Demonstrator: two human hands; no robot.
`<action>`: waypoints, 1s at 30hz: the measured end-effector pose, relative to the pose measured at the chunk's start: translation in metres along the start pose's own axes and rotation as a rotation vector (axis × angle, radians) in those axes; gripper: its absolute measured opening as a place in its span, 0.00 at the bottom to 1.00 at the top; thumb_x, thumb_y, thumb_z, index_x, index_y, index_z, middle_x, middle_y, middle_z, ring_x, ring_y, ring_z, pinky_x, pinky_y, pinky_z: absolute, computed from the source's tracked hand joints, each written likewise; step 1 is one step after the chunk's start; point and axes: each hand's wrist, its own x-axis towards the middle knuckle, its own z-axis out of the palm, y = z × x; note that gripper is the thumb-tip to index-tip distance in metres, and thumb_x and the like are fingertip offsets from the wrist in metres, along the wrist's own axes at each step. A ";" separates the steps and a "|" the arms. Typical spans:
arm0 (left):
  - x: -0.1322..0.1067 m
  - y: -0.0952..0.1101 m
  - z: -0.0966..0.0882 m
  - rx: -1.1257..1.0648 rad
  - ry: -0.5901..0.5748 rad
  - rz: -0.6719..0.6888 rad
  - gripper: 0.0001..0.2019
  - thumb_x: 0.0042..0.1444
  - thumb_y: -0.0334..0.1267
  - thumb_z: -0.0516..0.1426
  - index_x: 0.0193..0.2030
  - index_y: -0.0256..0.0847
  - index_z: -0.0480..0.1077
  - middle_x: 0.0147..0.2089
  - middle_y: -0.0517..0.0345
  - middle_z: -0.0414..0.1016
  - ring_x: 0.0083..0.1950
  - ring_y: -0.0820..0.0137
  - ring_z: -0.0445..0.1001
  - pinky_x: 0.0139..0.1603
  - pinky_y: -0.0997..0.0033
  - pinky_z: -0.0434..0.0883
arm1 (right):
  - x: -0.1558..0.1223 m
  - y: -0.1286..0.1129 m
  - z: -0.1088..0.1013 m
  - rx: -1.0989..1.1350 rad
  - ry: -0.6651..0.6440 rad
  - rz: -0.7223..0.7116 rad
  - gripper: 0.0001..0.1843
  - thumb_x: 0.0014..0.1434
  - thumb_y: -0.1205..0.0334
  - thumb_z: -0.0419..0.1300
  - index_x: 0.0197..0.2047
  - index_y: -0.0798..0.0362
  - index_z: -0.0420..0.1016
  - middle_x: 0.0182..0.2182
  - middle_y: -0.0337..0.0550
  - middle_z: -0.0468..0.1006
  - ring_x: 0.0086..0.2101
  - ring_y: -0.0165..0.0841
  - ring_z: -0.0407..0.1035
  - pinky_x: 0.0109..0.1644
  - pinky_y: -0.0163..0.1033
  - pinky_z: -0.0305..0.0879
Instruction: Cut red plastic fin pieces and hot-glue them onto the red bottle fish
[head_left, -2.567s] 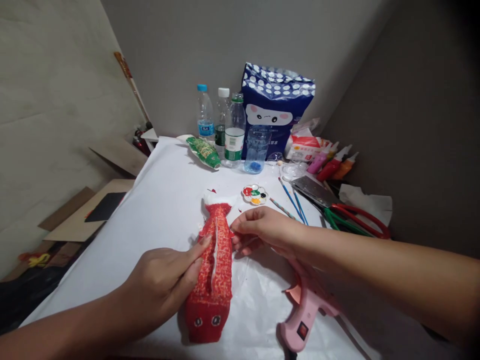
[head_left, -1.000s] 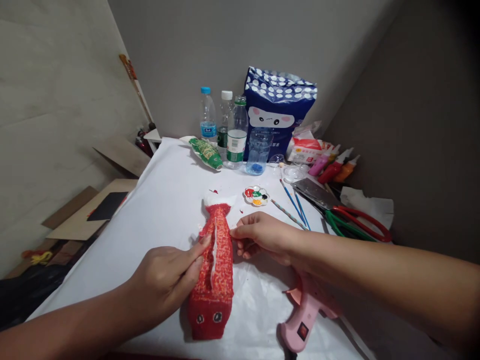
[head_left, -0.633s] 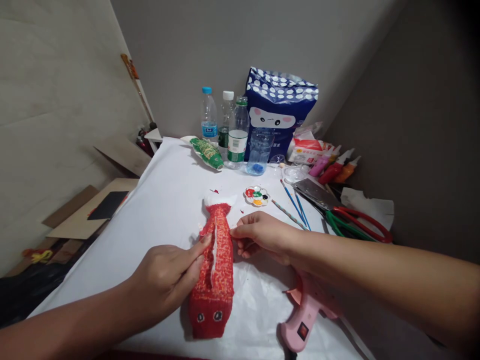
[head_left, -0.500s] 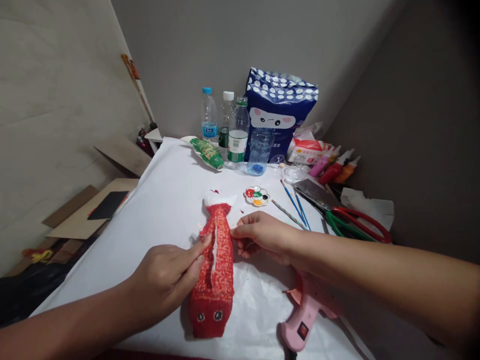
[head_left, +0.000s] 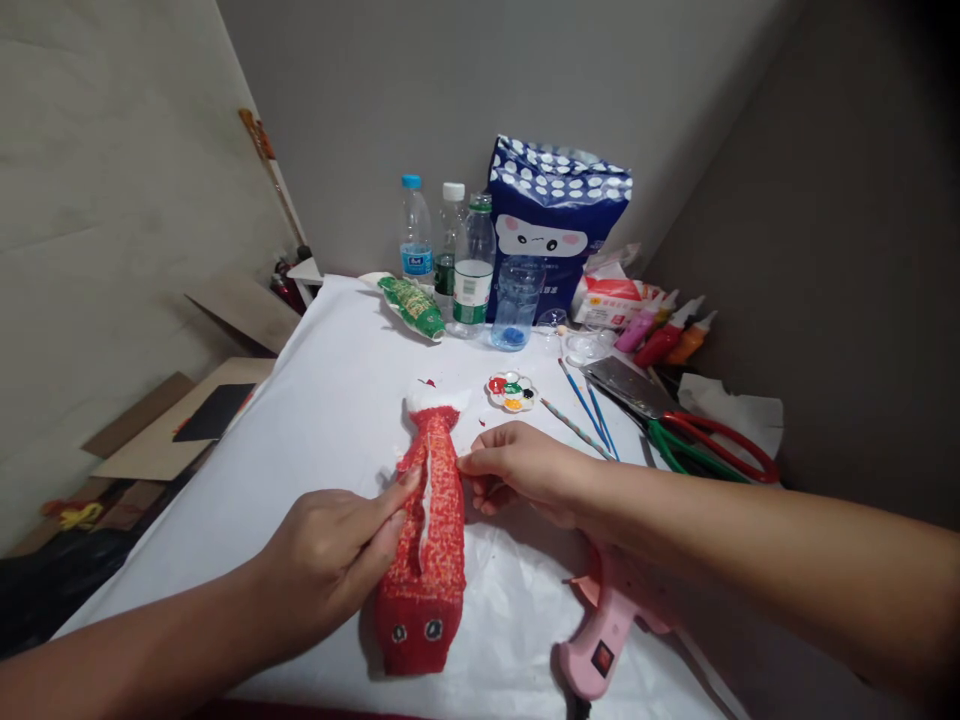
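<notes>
A red craft fish (head_left: 442, 550) lies on the white-covered table, head towards me, with two painted eyes and a white tail at the far end. Along its back runs a pale raised strip (head_left: 427, 510). My left hand (head_left: 337, 545) is closed on the fish's left side, its fingertips by a small red fin. On the opposite side, my right hand (head_left: 506, 465) is pinched shut with thumb and forefinger against the body. Whatever lies between those fingertips is hidden. Below my right forearm lies a pink glue gun (head_left: 600, 650), partly covered by the arm.
A paint palette (head_left: 511, 392), thin paintbrushes (head_left: 581, 400) and large scissors (head_left: 675, 430) lie beyond my right hand. Farther back are a green craft fish (head_left: 412, 307), plastic bottles (head_left: 472, 270), a blue bag (head_left: 559, 220) and paint bottles (head_left: 667, 330). Cardboard (head_left: 172, 430) lies left of the table.
The whole view has shifted very slightly. Both hands keep their places on the red craft fish, with no other visible change.
</notes>
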 end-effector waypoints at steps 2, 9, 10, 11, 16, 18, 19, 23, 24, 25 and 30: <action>0.000 0.000 0.000 -0.005 -0.006 -0.002 0.21 0.62 0.27 0.50 0.61 0.26 0.62 0.21 0.66 0.64 0.20 0.74 0.62 0.23 0.69 0.59 | 0.000 0.000 0.000 -0.002 0.004 0.001 0.17 0.58 0.76 0.54 0.18 0.56 0.65 0.13 0.36 0.69 0.14 0.24 0.64 0.21 0.29 0.63; -0.002 -0.001 0.000 -0.016 -0.015 -0.013 0.21 0.62 0.27 0.50 0.62 0.28 0.61 0.21 0.66 0.65 0.20 0.74 0.63 0.23 0.69 0.60 | 0.000 0.000 0.000 -0.007 -0.006 0.007 0.18 0.59 0.76 0.54 0.18 0.56 0.65 0.13 0.36 0.69 0.14 0.24 0.64 0.22 0.29 0.65; -0.002 -0.001 0.000 -0.011 -0.013 -0.010 0.21 0.62 0.28 0.51 0.62 0.28 0.61 0.21 0.66 0.65 0.20 0.74 0.63 0.23 0.70 0.60 | 0.000 0.000 0.000 -0.008 -0.008 0.008 0.18 0.59 0.76 0.54 0.19 0.56 0.65 0.13 0.36 0.69 0.14 0.24 0.64 0.22 0.29 0.65; -0.002 -0.001 0.000 -0.006 -0.010 -0.004 0.21 0.62 0.28 0.51 0.62 0.28 0.61 0.21 0.66 0.65 0.20 0.74 0.63 0.23 0.70 0.60 | 0.000 0.000 0.000 -0.010 -0.012 0.010 0.18 0.59 0.76 0.54 0.19 0.56 0.65 0.13 0.36 0.69 0.14 0.24 0.64 0.21 0.29 0.65; 0.001 0.001 -0.002 -0.002 -0.002 0.007 0.21 0.61 0.27 0.51 0.61 0.27 0.62 0.20 0.66 0.64 0.20 0.74 0.62 0.22 0.70 0.60 | -0.002 -0.001 -0.003 -0.004 -0.037 0.033 0.18 0.61 0.74 0.53 0.20 0.57 0.66 0.14 0.37 0.69 0.15 0.24 0.66 0.22 0.29 0.66; 0.001 0.002 -0.002 0.002 -0.006 0.003 0.20 0.62 0.27 0.50 0.61 0.25 0.63 0.20 0.66 0.64 0.19 0.74 0.62 0.22 0.70 0.60 | -0.003 -0.001 -0.003 0.001 -0.052 0.035 0.18 0.62 0.73 0.53 0.20 0.57 0.66 0.15 0.37 0.69 0.16 0.25 0.66 0.23 0.30 0.67; 0.001 0.002 -0.002 0.004 -0.005 0.002 0.20 0.62 0.28 0.50 0.60 0.24 0.63 0.20 0.66 0.64 0.19 0.74 0.62 0.22 0.70 0.60 | -0.004 -0.001 -0.003 0.003 -0.060 0.034 0.18 0.62 0.72 0.53 0.20 0.57 0.66 0.15 0.37 0.69 0.16 0.25 0.66 0.23 0.30 0.68; 0.001 0.003 -0.001 -0.001 0.026 -0.014 0.19 0.62 0.27 0.51 0.58 0.23 0.66 0.20 0.66 0.64 0.19 0.75 0.61 0.21 0.70 0.59 | -0.007 -0.002 -0.005 0.003 -0.082 0.026 0.17 0.63 0.69 0.53 0.22 0.58 0.67 0.17 0.38 0.70 0.16 0.25 0.66 0.24 0.31 0.69; 0.001 0.003 0.000 -0.002 0.035 -0.020 0.19 0.61 0.27 0.51 0.58 0.24 0.66 0.19 0.66 0.63 0.18 0.75 0.60 0.21 0.70 0.58 | -0.008 -0.002 -0.006 -0.001 -0.082 0.024 0.17 0.63 0.68 0.54 0.22 0.58 0.68 0.17 0.38 0.70 0.16 0.25 0.66 0.23 0.31 0.69; 0.000 0.003 0.000 -0.002 0.046 -0.023 0.19 0.61 0.27 0.51 0.58 0.24 0.66 0.19 0.66 0.63 0.18 0.75 0.60 0.21 0.70 0.58 | -0.009 -0.002 -0.007 -0.007 -0.078 0.020 0.16 0.63 0.67 0.54 0.23 0.58 0.68 0.17 0.38 0.70 0.16 0.25 0.66 0.23 0.31 0.68; 0.000 0.003 -0.001 0.021 0.046 -0.021 0.18 0.62 0.28 0.51 0.57 0.25 0.67 0.19 0.66 0.64 0.18 0.75 0.61 0.21 0.71 0.58 | -0.014 0.003 -0.016 -0.046 -0.012 -0.040 0.10 0.58 0.68 0.59 0.25 0.56 0.68 0.18 0.37 0.72 0.18 0.27 0.67 0.24 0.32 0.66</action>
